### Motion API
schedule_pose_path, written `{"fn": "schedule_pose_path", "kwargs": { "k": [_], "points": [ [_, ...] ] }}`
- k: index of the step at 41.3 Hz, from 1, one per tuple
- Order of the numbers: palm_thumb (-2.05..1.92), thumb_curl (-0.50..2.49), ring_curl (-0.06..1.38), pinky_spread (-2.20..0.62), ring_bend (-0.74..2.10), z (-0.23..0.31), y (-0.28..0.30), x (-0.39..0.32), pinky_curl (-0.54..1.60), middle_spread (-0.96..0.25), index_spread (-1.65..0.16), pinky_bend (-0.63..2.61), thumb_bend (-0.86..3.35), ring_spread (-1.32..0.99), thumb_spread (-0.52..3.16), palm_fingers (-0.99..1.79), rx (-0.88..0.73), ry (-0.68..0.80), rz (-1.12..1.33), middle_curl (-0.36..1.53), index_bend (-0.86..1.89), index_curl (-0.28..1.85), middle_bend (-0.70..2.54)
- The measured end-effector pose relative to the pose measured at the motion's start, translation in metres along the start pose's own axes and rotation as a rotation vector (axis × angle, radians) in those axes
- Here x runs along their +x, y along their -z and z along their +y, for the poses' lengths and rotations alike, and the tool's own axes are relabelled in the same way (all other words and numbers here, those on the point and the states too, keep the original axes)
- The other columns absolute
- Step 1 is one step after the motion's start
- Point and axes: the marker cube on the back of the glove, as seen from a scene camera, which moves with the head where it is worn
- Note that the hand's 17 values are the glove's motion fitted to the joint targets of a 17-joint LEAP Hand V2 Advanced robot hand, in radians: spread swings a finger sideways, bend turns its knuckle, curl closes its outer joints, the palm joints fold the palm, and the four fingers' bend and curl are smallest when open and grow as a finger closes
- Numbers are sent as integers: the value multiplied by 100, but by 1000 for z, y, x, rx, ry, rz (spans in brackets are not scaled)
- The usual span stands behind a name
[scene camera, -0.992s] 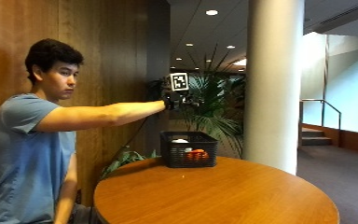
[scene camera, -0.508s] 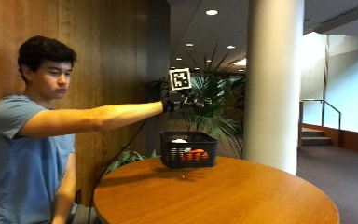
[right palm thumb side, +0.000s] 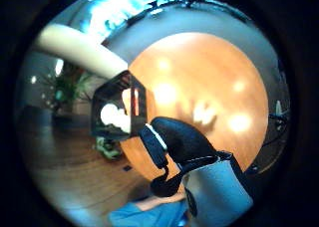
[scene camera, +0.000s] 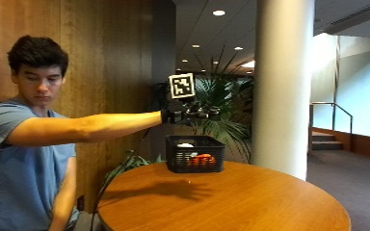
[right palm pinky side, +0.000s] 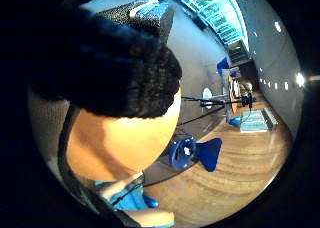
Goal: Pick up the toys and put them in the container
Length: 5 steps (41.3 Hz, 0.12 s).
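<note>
The person sits at a round wooden surface (scene camera: pixel 236 202) with the right arm stretched out level, the gloved right hand (scene camera: pixel 184 115) raised in the air above and slightly to the near side of a black basket (scene camera: pixel 195 154). From the outside view the hand touches nothing and nothing shows in it, though the gear on the glove hides the fingers there, so how far they spread cannot be read from that side. The thumb side palm view shows more: a gloved finger (right palm thumb side: pixel 182 137) reaches out over the surface (right palm thumb side: pixel 214 87) only slightly bent, with nothing under or inside it, so the hand reads as released and empty. Below the hand, the basket (right palm thumb side: pixel 119 112) stands near the far edge of the surface, by the wall and close to a white pillar (scene camera: pixel 281 86). Inside the basket lie the toys: a white toy (scene camera: pixel 185 144) at the top, seen also from the palm (right palm thumb side: pixel 113 116), and an orange-red toy (scene camera: pixel 201 159) lower down behind the mesh wall. The little finger side palm view is mostly filled by the person's own head and a gloved finger (right palm pinky side: pixel 110 58), with wooden floor beyond. A leafy plant (scene camera: pixel 223 96) stands beyond the hand, behind the basket.
</note>
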Motion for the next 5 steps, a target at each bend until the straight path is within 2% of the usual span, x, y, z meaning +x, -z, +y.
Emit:
{"fn": "schedule_pose_path", "kwargs": {
  "k": [5],
  "points": [
    [-5, 25, 29, 9, 33, 3, 2, -5, 32, 1, -33, 114, -5, 8, 112, -13, 26, -17, 7, 30, 13, 26, 15]
  ]
}}
